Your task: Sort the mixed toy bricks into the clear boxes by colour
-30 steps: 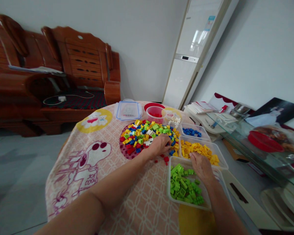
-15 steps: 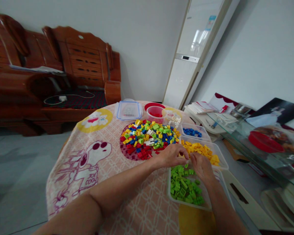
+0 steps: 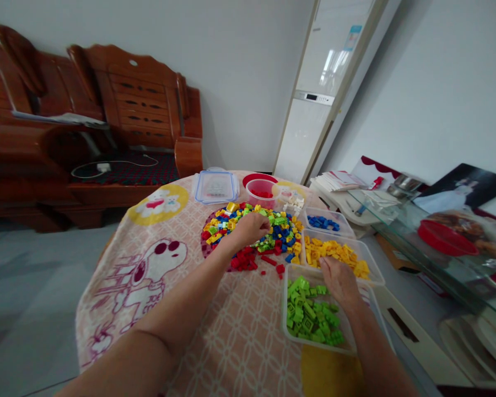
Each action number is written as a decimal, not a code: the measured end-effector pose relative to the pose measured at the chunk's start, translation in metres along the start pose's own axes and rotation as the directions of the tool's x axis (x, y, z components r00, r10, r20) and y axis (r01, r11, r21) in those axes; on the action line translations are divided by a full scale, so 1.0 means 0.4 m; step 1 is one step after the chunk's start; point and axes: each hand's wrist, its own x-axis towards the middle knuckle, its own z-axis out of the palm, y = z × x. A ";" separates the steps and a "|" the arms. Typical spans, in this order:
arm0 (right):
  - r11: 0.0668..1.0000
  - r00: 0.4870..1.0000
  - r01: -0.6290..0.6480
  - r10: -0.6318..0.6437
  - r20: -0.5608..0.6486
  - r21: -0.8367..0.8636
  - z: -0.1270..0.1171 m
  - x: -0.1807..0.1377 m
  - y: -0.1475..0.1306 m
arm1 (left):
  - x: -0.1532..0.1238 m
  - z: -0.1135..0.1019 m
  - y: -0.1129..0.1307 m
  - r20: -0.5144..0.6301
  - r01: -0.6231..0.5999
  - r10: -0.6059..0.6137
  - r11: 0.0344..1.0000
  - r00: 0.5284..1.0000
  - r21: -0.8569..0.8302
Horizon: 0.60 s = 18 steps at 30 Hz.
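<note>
My left hand [image 3: 252, 229] is over the mixed pile of toy building bricks [image 3: 279, 220], fingers curled down onto it; what they grip, if anything, is hidden. My right hand [image 3: 339, 280] hovers above the green bricks' clear box [image 3: 286, 309], by the edge it shares with the yellow bricks' box [image 3: 379, 270]. Its fingers are pressed together, and I cannot see what is between them. Below lie many green bricks [image 3: 310, 314]. Yellow bricks [image 3: 334, 255] fill much of the box beyond. A few loose red bricks [image 3: 268, 259] lie at the pile's near edge.
Blue bricks [image 3: 322, 223] sit in a small clear box further back. White bricks [image 3: 293, 205] are beside it. Behind the pile stand a pink-looking tub [image 3: 261, 188] with red bricks and some clear lids [image 3: 217, 186]. A glass-topped side table [image 3: 417, 242] borders the right.
My left hand has moved left and away, from beside my right hand to the mixed pile. The green brick that hung below its fingers is no longer there. My right hand stays nearly in place.
</note>
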 end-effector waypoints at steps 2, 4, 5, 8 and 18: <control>1.000 1.000 0.001 -0.001 -0.008 0.006 0.005 0.000 0.003 | 0.001 0.014 -0.010 0.037 0.010 -0.012 0.998 0.999 0.057; 1.000 1.000 0.003 -0.003 -0.022 0.018 0.009 -0.001 0.005 | 0.002 0.033 -0.011 0.078 -0.002 -0.005 0.995 0.997 0.098; 1.000 1.000 0.006 -0.005 -0.029 0.024 0.010 -0.001 0.006 | 0.002 0.044 -0.008 0.094 -0.015 0.004 0.993 0.996 0.119; 0.999 0.999 0.008 -0.006 -0.032 0.035 0.010 -0.001 0.005 | 0.000 0.071 0.007 0.114 -0.051 0.029 0.979 0.993 0.197; 1.000 1.000 -0.006 0.006 -0.005 0.019 -0.001 -0.001 -0.001 | 0.001 0.092 0.012 0.108 -0.043 0.019 0.975 0.994 0.216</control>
